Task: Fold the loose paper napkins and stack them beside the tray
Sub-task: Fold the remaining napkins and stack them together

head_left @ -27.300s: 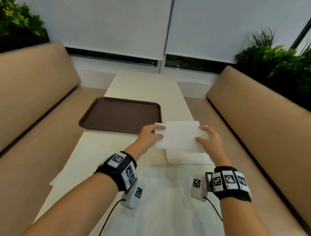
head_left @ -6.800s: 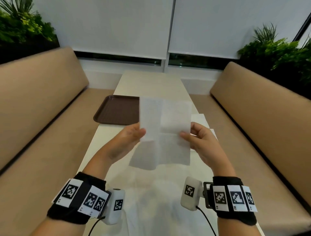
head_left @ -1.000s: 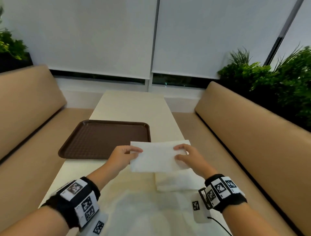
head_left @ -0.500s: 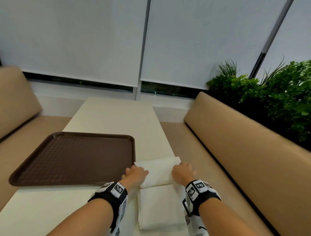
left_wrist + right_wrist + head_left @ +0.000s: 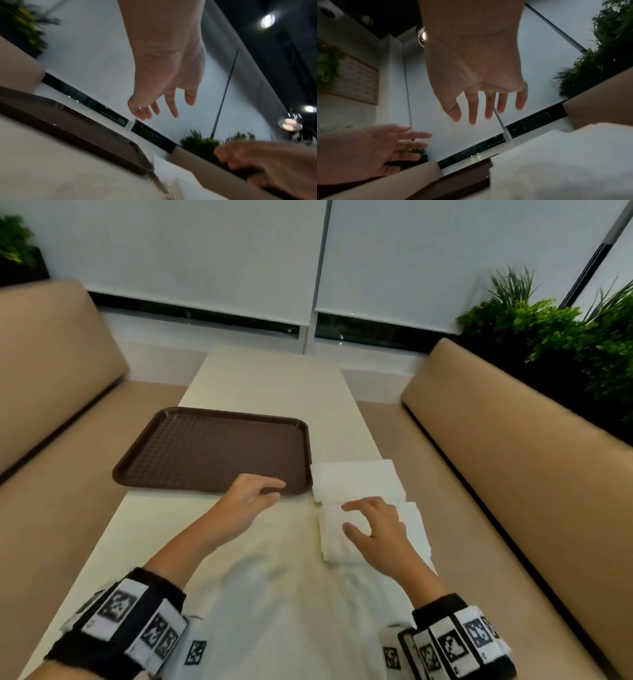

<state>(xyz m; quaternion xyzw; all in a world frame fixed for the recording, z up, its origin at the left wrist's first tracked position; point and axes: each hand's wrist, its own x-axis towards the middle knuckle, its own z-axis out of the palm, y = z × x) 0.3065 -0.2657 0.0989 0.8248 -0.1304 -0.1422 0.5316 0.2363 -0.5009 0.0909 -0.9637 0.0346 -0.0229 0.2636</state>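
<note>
Head view, hands (image 5: 251,496) above tray (image 5: 154,470) edge

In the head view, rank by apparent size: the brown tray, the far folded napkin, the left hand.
1. brown tray
2. far folded napkin
3. left hand, though it sits nearer the camera, so that gap is unsure.

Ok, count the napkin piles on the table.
2: the far pile lies right beside the tray; the near pile lies under the right hand. Sheet counts unclear.
</note>
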